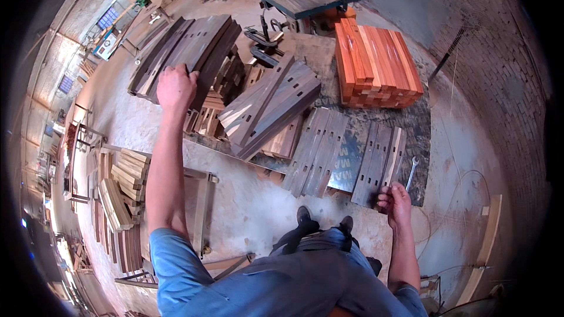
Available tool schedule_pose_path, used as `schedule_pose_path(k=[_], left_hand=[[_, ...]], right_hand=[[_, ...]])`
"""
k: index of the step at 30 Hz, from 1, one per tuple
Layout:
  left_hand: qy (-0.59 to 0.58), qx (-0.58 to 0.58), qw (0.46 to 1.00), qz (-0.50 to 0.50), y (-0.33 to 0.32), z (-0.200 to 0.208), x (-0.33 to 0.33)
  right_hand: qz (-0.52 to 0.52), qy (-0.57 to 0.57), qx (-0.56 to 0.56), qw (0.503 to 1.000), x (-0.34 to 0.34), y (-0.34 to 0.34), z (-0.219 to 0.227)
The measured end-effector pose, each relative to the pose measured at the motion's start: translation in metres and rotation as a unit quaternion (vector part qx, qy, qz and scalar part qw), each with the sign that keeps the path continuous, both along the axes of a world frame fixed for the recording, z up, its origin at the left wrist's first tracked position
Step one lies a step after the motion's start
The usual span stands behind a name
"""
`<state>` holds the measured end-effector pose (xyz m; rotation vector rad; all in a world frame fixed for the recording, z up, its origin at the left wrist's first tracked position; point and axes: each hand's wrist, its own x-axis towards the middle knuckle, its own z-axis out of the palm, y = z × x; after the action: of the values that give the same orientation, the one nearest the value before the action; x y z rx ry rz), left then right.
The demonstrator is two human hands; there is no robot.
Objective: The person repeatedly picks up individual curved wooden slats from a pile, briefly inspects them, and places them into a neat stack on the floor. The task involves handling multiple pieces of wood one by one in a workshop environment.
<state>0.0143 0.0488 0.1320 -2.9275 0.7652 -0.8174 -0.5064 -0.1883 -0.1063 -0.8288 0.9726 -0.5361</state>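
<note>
My left hand [176,87] reaches to the stack of dark wooden boards [197,38] at the upper left, fingers closed over a board near the stack's front edge. At the near end of the slotted dark boards [376,155] on the right, my right hand [397,201] has its fingers curled round a board's end. A wrench [412,171] lies just beyond that hand. Between the hands, more slotted boards [317,149] lie side by side, and a tilted pile of slotted boards [276,103] rests left of them.
A block of stacked orange-red wood strips [379,67] stands at the table's far right. Black clamps [261,44] lie behind the tilted pile. A machine table [305,0] stands at the back. Pale timber [123,182] is piled on the left. A long plank [484,246] lies at the right.
</note>
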Motion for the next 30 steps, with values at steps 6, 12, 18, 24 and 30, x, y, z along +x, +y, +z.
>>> schedule_pose_path(k=[6, 12, 18, 24, 30], left_hand=[[-0.083, 0.104, 0.991, 0.005, -0.010, -0.017, 0.003], [-0.015, 0.241, 0.969, 0.049, -0.008, -0.016, 0.011], [0.108, -0.070, 0.960, -0.249, -0.047, -0.068, -0.063], [0.608, -0.041, 0.723, -0.325, -0.121, -0.226, -0.328], [0.596, -0.049, 0.739, -0.311, -0.165, -0.295, -0.434]], right_hand=[[-0.065, 0.036, 0.014, 0.997, -0.040, 0.002, -0.011], [-0.031, 0.102, -0.050, 0.993, -0.086, -0.012, -0.057], [-0.018, 0.226, -0.111, 0.968, -0.081, -0.001, -0.063], [0.007, 0.216, -0.123, 0.968, -0.069, 0.002, -0.080], [0.025, 0.231, -0.112, 0.966, -0.084, 0.002, -0.083]])
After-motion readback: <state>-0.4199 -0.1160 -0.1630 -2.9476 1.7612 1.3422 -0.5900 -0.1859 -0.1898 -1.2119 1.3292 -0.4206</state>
